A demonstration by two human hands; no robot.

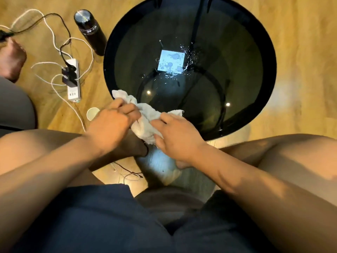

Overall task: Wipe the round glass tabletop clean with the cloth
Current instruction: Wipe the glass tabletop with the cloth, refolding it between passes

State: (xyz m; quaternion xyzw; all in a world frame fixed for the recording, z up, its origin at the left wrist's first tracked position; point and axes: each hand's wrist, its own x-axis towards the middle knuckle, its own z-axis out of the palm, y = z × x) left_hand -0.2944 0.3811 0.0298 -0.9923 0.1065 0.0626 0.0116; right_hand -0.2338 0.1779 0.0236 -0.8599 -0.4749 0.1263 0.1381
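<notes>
Over round glass tabletop (255,57); crumpled cloth (145,119).

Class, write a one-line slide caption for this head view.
Both hands bunch a white cloth at the wet glass tabletop's near edge.

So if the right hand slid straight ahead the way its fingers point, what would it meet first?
The white cloth, which the right hand already grips together with the left hand. Beyond it lies bare dark glass tabletop, then probably the water droplets near the centre; depth is hard to judge.
</notes>
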